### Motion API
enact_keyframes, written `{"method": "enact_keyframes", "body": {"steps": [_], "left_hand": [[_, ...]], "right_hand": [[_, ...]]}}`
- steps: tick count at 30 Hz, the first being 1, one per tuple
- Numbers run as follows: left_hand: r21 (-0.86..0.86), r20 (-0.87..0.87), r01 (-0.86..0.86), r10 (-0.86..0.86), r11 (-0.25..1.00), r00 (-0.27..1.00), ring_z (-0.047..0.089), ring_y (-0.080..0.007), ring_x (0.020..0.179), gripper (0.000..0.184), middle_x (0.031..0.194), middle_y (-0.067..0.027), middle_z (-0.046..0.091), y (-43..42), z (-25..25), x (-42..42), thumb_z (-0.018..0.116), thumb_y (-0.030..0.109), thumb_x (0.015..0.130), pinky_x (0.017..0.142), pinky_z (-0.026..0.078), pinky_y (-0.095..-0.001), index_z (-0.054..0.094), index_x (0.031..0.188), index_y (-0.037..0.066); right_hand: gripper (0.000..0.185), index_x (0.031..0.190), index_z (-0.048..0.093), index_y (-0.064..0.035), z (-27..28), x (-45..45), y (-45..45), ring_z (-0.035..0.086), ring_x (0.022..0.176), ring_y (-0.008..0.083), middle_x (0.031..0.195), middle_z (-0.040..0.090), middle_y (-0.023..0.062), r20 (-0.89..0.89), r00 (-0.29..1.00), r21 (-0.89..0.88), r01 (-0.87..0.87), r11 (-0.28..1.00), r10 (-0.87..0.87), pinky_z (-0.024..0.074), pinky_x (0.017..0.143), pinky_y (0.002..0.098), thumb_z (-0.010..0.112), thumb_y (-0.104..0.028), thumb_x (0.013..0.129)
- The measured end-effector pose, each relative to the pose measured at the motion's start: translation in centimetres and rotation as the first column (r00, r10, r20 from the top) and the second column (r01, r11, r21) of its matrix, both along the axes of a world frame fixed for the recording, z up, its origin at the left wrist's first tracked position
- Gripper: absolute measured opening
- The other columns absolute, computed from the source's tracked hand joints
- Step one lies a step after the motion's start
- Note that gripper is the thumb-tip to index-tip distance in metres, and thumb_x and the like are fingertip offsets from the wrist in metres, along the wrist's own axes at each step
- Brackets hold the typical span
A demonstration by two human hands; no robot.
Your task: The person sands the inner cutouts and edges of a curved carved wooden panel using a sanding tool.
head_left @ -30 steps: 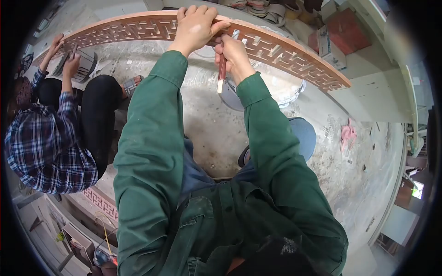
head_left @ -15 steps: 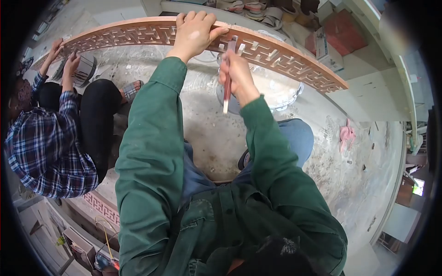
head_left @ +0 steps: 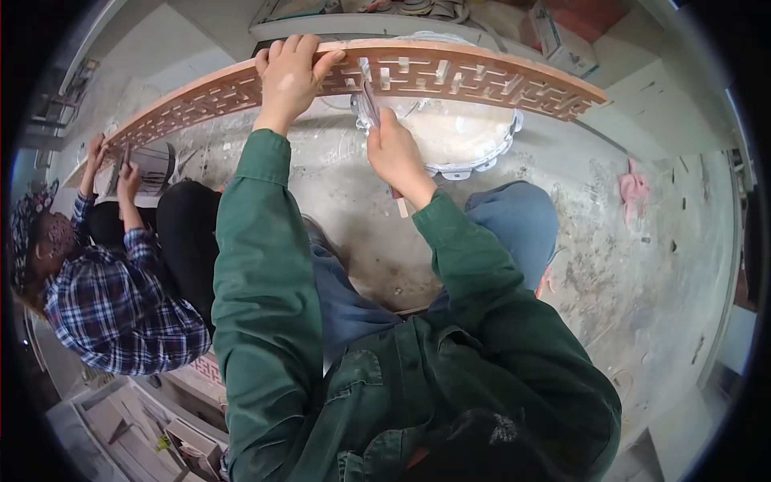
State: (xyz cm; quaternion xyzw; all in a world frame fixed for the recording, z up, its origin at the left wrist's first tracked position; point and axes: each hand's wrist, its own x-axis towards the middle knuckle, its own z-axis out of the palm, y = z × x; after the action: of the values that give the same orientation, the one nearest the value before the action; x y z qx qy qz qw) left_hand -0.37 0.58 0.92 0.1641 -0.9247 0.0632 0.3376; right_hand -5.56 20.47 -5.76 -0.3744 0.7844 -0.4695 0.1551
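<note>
A long reddish-brown openwork lattice panel (head_left: 502, 90) stands on its edge across the front of me. My left hand (head_left: 287, 84) is closed over its top rail, thumb lying along the edge. In my right hand (head_left: 397, 153) is a narrow, flat reddish stick (head_left: 369, 106) with a pale lower end, perhaps a sanding stick. Its upper end meets the lattice just right of my left hand, at one of the cut-outs. Part of the stick is hidden behind my fingers and wrist.
A co-worker in a plaid shirt (head_left: 128, 301) sits at left, hands at the panel's far end. Behind the panel, a round pale-topped container (head_left: 458, 140) stands on the stained floor. A pink cloth (head_left: 634, 191) lies at right. Boxes (head_left: 562, 44) stand at the back.
My view has shifted, and both hands and the panel appear further left or lower in it. My right hand sits lower beneath the panel, still holding the stick. My left hand keeps its grip.
</note>
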Motion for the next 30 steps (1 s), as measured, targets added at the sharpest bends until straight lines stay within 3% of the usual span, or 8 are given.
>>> {"method": "enact_keyframes", "body": {"steps": [8,11,17,20,23,26,29,30], "left_hand": [[0.009,0.059,-0.006,0.006,1.000,0.998,0.054,-0.0274,0.095,0.044,0.096,-0.0049,0.063,-0.3,0.6,-0.1,0.059,0.053,0.090,0.092,0.033,-0.0456,0.063,0.103,0.011],[0.013,0.065,-0.014,0.014,1.000,0.998,0.054,-0.0273,0.095,0.044,0.096,-0.0049,0.063,0.1,0.5,0.1,0.059,0.053,0.090,0.092,0.033,-0.0455,0.064,0.102,0.011],[0.024,0.055,-0.013,0.012,1.000,0.998,0.054,-0.0275,0.096,0.043,0.097,-0.0048,0.063,0.3,0.5,0.0,0.060,0.052,0.090,0.093,0.033,-0.0459,0.064,0.102,0.011],[0.019,0.049,-0.013,0.012,1.000,0.999,0.054,-0.0274,0.096,0.042,0.096,-0.0042,0.062,0.3,0.6,0.0,0.059,0.052,0.091,0.092,0.033,-0.0453,0.063,0.102,0.012],[0.002,0.018,-0.007,0.007,1.000,1.000,0.054,-0.0270,0.095,0.040,0.095,-0.0034,0.061,0.5,0.2,-0.1,0.057,0.052,0.093,0.092,0.032,-0.0438,0.062,0.101,0.012],[0.003,0.020,-0.005,0.005,1.000,1.000,0.054,-0.0272,0.095,0.040,0.095,-0.0038,0.061,0.3,0.2,-0.1,0.057,0.051,0.093,0.092,0.033,-0.0443,0.062,0.101,0.012],[-0.002,0.022,-0.007,0.008,1.000,1.000,0.054,-0.0276,0.095,0.041,0.095,-0.0043,0.062,0.0,0.3,-0.2,0.058,0.052,0.091,0.092,0.033,-0.0461,0.062,0.101,0.012],[-0.004,0.019,-0.010,0.011,1.000,1.000,0.054,-0.0281,0.095,0.043,0.095,-0.0047,0.062,0.1,0.3,-0.2,0.059,0.053,0.090,0.092,0.032,-0.0475,0.063,0.100,0.012]], "right_hand": [[0.034,0.122,0.044,0.0008,0.6,-0.4,-0.6,0.061,0.087,0.0499,0.093,0.064,0.0309,-0.016,1.000,0.003,0.021,1.000,-0.021,0.0470,0.077,0.0575,0.052,-0.008,0.090],[0.037,0.121,0.044,0.0012,-1.0,-0.5,-0.7,0.063,0.088,0.0454,0.095,0.064,0.0257,-0.226,0.967,-0.206,0.066,0.976,-0.114,0.0498,0.076,0.0542,0.055,-0.005,0.086],[0.041,0.125,0.044,0.0013,-0.2,-1.0,-0.3,0.063,0.087,0.0444,0.095,0.064,0.0250,-0.205,0.975,-0.095,0.069,0.993,-0.088,0.0507,0.076,0.0525,0.055,-0.004,0.086],[0.042,0.127,0.046,-0.0014,1.2,-1.4,-1.0,0.062,0.085,0.0478,0.098,0.065,0.0274,-0.052,0.993,0.042,0.104,0.994,-0.102,0.0501,0.074,0.0537,0.056,-0.005,0.087],[0.045,0.128,0.045,0.0016,0.5,-1.6,-1.8,0.066,0.076,0.0409,0.094,0.067,0.0219,-0.133,0.984,-0.047,0.114,0.992,-0.119,0.0530,0.069,0.0475,0.059,-0.004,0.086],[0.051,0.134,0.043,0.0022,-0.4,-0.2,-1.0,0.066,0.071,0.0252,0.091,0.067,0.0136,0.210,0.977,-0.212,0.018,0.977,0.028,0.0532,0.067,0.0375,0.061,-0.001,0.086],[0.057,0.137,0.042,0.0012,-3.6,2.4,-2.6,0.064,0.072,0.0381,0.081,0.064,0.0191,0.296,0.954,-0.510,0.112,0.853,0.052,0.0504,0.065,0.0441,0.062,-0.009,0.084],[0.062,0.144,0.038,-0.0010,-3.8,2.3,-3.2,0.062,0.070,0.0357,0.079,0.063,0.0185,0.233,0.973,-0.509,0.118,0.853,0.004,0.0499,0.065,0.0416,0.060,-0.010,0.086]]}}
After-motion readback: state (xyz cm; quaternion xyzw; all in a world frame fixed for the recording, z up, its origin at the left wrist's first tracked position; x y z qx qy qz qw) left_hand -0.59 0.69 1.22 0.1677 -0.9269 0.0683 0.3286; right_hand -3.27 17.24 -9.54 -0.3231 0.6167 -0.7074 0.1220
